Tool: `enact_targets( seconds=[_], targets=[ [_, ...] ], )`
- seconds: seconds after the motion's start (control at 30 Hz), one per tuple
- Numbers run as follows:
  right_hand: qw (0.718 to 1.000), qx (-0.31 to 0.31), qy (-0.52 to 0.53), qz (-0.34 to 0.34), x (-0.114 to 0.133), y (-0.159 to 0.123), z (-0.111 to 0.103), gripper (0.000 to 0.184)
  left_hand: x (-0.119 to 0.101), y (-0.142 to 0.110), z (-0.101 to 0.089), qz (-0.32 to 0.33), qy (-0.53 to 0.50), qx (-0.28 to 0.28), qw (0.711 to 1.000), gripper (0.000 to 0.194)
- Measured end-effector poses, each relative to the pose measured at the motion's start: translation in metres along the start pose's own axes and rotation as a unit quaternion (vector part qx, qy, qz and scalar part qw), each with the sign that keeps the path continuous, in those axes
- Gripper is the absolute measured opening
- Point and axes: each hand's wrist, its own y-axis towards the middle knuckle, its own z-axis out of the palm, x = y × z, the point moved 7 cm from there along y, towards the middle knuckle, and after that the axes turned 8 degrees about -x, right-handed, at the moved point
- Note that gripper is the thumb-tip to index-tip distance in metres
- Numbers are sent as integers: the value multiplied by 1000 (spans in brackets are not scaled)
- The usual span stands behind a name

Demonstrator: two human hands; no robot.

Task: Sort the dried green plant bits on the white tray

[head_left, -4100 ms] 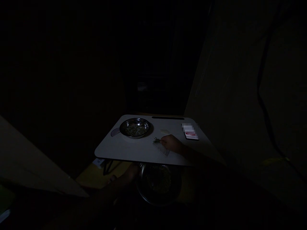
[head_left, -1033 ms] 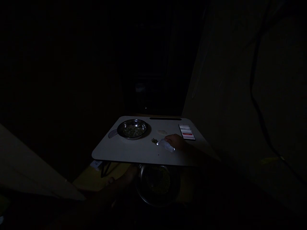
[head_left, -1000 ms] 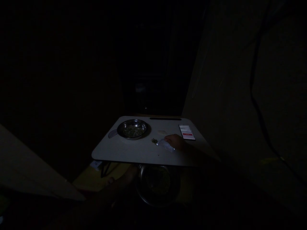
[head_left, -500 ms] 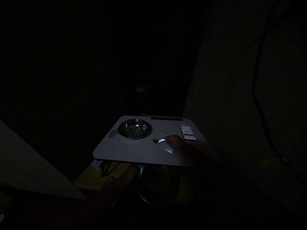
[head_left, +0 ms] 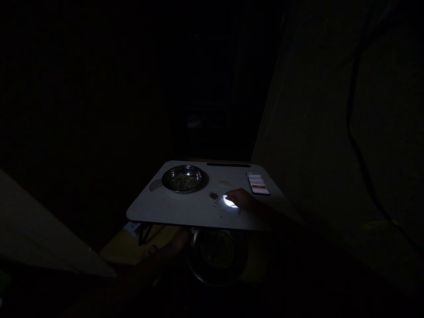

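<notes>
My right hand (head_left: 244,199) lies on the white lap table (head_left: 172,210), closed on a shiny curved metal piece (head_left: 227,202) that glares brightly. Just left of that piece is a small heap of green bits (head_left: 213,194). A steel bowl (head_left: 183,178) with green and pale bits stands at the table's far left. Below the table's near edge a second steel bowl (head_left: 217,255) holds more greens. My left hand (head_left: 167,251) grips its left rim, dim in the dark.
A lit phone (head_left: 258,184) lies at the table's far right. A pale patch (head_left: 224,183) sits beside the heap, a dark slot (head_left: 228,164) runs along the far edge, and a round recess (head_left: 155,185) is left of the bowl. The room is dark.
My right hand, earlier pinching at the green heap, has drawn back a little and turned the metal piece, which now flashes bright. My left hand and both bowls stay put.
</notes>
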Motion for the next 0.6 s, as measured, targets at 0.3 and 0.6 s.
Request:
enact_targets(
  seconds=[0.3,0.6],
  targets=[
    [1000,13,-9,7,9,4,2,26,-12,-5,1,25,-2,5,1000,19],
    [1000,17,13,3,17,4,6,26,-13,-8,3,2,6,10,1000,15]
  ],
)
